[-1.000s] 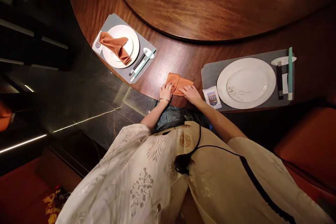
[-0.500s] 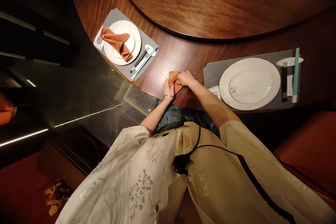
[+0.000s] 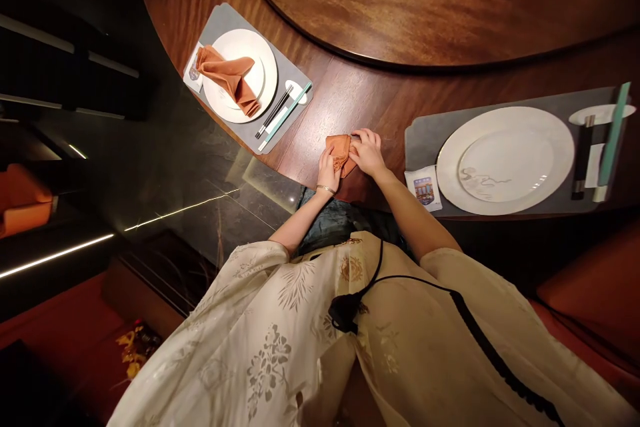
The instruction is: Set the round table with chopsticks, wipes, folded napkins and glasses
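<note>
An orange cloth napkin [image 3: 340, 149], folded small, lies on the wooden table [image 3: 360, 97] near its front edge. My left hand [image 3: 327, 170], with a bracelet at the wrist, grips the napkin's left side. My right hand [image 3: 367, 152] presses on its right side with bent fingers. Both hands are closed on the cloth.
To the right, a grey placemat [image 3: 423, 137] carries a white plate [image 3: 505, 160], chopsticks [image 3: 583, 153] and a small card [image 3: 424, 188]. To the left, another placemat holds a plate [image 3: 260, 90] with a folded orange napkin [image 3: 227, 77] and chopsticks [image 3: 277, 113]. A large turntable [image 3: 440, 0] fills the middle. Orange seats stand around.
The napkin lay wider and flatter a second ago; it is now folded into a smaller bundle. My right hand moved left over it, and both hands now hold it close together.
</note>
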Motion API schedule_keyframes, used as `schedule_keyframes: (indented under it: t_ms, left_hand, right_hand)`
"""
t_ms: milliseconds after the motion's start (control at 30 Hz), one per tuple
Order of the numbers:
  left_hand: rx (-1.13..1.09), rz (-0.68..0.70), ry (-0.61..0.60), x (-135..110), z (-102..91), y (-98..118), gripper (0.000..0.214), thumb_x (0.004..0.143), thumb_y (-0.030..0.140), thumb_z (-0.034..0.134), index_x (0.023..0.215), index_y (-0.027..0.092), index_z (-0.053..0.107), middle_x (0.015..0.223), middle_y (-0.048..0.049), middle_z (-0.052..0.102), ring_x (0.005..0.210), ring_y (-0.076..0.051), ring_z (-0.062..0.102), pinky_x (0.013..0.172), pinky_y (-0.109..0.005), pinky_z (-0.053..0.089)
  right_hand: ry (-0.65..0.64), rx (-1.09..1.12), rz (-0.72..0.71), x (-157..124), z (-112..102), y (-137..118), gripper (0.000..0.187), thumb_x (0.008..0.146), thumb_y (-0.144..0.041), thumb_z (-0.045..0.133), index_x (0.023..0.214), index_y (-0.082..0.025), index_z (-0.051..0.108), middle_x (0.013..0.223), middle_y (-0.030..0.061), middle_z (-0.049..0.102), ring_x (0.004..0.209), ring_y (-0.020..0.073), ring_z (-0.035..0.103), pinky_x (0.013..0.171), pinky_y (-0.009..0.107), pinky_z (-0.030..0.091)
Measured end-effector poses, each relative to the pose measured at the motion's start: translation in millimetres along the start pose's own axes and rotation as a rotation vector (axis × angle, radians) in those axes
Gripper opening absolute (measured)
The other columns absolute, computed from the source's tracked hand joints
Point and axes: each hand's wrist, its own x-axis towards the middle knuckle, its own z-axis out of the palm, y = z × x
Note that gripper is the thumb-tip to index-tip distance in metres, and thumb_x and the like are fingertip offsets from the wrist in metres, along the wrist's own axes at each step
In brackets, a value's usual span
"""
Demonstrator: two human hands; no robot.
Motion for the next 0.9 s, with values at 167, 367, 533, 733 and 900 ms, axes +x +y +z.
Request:
schedule_keyframes:
  t_ms: [167,367,533,733,900]
  left_hand:
    - [0.082,0.011,-0.056,1,0.0,4,0.029,0.09,0.021,0.046,0.117,0.016,0.055,0.154,-0.0117,0.034,0.146,-0.022,0.025,0.122,-0.045,0.024]
    - [0.314,0.019,-0.251,-5,-8.0,3,0.023,0.09,0.018,0.048,0.112,0.014,0.056,0.157,-0.0129,0.028,0.15,-0.025,0.014,0.121,-0.047,0.027]
    - [0.564,0.092,-0.399,-1,-12.6,8,0.037,0.08,0.02,0.065,0.114,0.009,0.056,0.159,-0.0205,0.02,0.149,-0.037,0.009,0.117,-0.052,0.031]
    - [0.537,0.148,-0.542,54,-28.8,19,0.031,0.089,0.018,0.055,0.12,0.017,0.057,0.146,-0.0146,0.047,0.143,-0.026,0.034,0.112,-0.04,0.041]
    - [-0.109,-0.324,-0.434,97,-51.2,50,0.039,0.086,0.024,0.064,0.123,0.016,0.054,0.116,-0.0111,0.068,0.116,-0.025,0.061,0.099,-0.039,0.051]
  right_hand:
    - [-0.015,0.057,0.063,13,4,0,0.027,0.082,-0.02,0.047,0.09,-0.019,0.072,0.141,0.0078,0.05,0.139,0.0335,0.024,0.115,0.058,0.015]
    - [0.225,-0.005,0.395,16,26,-21,0.042,0.093,-0.02,0.027,0.117,-0.016,0.062,0.15,0.0121,0.039,0.142,0.0285,0.023,0.115,0.058,0.017]
    - [0.174,-0.112,0.39,22,16,-16,0.057,0.089,-0.02,0.034,0.145,-0.012,0.037,0.159,0.0155,0.021,0.147,0.0323,0.013,0.113,0.064,0.015]
    - [0.224,-0.076,0.341,-26,-9,-22,0.067,0.085,-0.034,0.048,0.146,-0.012,0.035,0.157,0.017,0.026,0.145,0.0337,0.017,0.115,0.061,0.015]
    - [0.322,0.149,0.483,-71,-1,-59,0.057,0.087,-0.027,0.04,0.143,-0.016,0.041,0.147,0.0171,0.042,0.138,0.0298,0.035,0.112,0.055,0.031]
